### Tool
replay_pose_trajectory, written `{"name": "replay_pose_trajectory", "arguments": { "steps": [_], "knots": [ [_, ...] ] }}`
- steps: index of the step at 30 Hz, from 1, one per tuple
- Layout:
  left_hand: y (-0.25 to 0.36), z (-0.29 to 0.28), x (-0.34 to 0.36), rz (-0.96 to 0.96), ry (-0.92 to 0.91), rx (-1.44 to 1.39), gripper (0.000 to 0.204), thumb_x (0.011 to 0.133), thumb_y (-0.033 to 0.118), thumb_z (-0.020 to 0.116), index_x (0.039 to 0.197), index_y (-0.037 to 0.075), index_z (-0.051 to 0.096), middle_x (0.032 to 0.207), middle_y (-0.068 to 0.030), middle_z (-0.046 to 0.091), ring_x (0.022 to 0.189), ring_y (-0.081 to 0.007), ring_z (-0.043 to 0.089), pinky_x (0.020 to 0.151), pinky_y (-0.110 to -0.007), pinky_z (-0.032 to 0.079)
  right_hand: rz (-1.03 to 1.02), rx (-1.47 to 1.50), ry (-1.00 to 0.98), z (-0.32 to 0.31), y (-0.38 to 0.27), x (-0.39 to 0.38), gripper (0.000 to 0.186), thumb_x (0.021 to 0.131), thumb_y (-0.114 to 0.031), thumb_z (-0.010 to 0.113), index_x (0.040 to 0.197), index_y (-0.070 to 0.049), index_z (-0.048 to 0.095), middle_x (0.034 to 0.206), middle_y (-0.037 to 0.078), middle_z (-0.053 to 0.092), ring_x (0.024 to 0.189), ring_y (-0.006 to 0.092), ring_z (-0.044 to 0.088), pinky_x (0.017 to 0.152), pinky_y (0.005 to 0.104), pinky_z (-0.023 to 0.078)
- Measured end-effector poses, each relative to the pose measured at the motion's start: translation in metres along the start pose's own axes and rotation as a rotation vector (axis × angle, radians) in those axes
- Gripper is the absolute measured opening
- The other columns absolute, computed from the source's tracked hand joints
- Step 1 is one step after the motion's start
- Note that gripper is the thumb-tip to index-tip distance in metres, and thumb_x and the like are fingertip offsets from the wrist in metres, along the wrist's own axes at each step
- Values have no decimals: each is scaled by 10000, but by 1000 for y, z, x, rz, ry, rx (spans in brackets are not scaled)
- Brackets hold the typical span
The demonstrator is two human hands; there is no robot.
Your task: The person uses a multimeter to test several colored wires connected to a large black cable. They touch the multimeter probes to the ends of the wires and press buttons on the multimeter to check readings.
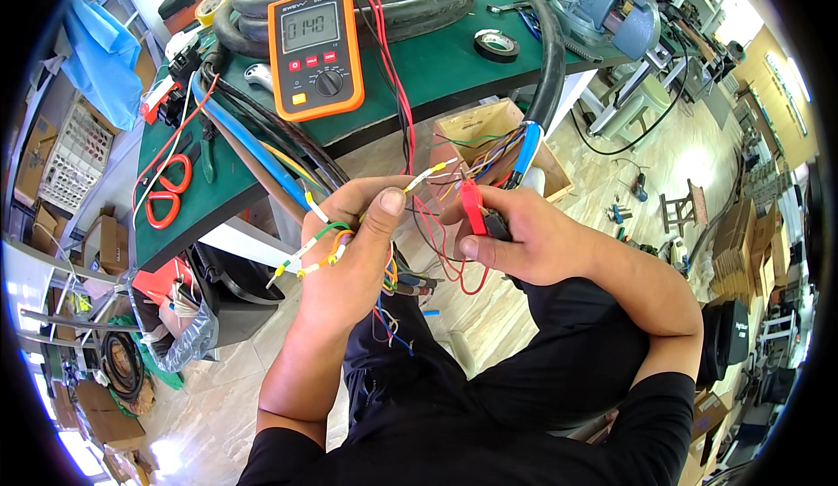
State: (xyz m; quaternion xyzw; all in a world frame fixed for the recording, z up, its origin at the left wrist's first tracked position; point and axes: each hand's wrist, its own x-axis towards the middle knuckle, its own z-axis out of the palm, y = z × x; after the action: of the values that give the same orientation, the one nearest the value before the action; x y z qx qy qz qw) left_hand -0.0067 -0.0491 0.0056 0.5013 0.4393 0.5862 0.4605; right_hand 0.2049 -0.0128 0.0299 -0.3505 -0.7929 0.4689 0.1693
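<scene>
Wires (pixel 425 177) in your left hand (pixel 345 246), red clip (pixel 471 206) in your right hand (pixel 534 234)

Your left hand is closed, with its thumb pressing one of the wires against a finger. That one points up and to the right, with a yellow bit near its end. More wires poke out on the left side of this hand, green, orange and white, with white and yellow tips. Your right hand is gripping the red clip, and a black clip (pixel 496 225) is tucked in beside it. You hold both hands near each other, just in front of the desk (pixel 447 77). I can't tell if the red clip is biting anything.

On the green desk sits an orange meter (pixel 316 54) with numbers on its screen. Red and black leads (pixel 405 110) hang from it over the edge. To the left are scissors (pixel 168 191) with red handles. To the right you have a roll of black tape (pixel 496 46) and a blue vise (pixel 602 14). A fat black cable (pixel 548 58) bends down past the edge, with blue tape (pixel 527 149) near its end. Behind that end, a wooden box (pixel 552 176) is on the floor (pixel 624 167).
</scene>
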Motion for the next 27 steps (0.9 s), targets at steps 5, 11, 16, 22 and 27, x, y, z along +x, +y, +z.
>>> {"name": "replay_pose_trajectory", "arguments": {
  "steps": [5,11,16,22,27],
  "knots": [
    [2,-1,-1,-2,1,-3,336,962,255,613,1037,-72,636,569,52,473,458,-11,360,422,-192,235,44,-17,-26,-1,-4,1,359,921,-247,628,1163,5,546,933,97,649,866,179,616,801,328,497],
    [3,0,-1,-14,-7,13,335,962,257,612,1037,-67,643,564,52,473,460,-10,361,429,-191,239,13,-47,-13,-1,0,1,373,922,-242,628,1181,12,542,945,106,654,882,188,630,811,333,503],
    [-1,-2,-2,29,-42,64,327,964,260,607,1036,-56,653,557,54,468,461,-11,357,436,-197,248,-2,-49,-17,-1,0,1,366,919,-221,629,1188,10,537,956,112,658,898,200,642,821,338,506],
    [1,-2,-2,31,-48,66,324,963,258,607,1033,-55,655,550,52,463,463,-13,359,438,-198,253,10,-35,-27,-1,0,1,362,917,-206,628,1192,8,532,947,113,663,891,207,653,817,342,510],
    [0,-2,-2,42,-54,77,330,961,264,611,1034,-55,657,553,45,469,465,-17,368,440,-200,257,2,-34,-20,-1,1,1,357,916,-202,626,1190,8,534,936,112,665,877,204,656,805,339,513]
  ]
}}
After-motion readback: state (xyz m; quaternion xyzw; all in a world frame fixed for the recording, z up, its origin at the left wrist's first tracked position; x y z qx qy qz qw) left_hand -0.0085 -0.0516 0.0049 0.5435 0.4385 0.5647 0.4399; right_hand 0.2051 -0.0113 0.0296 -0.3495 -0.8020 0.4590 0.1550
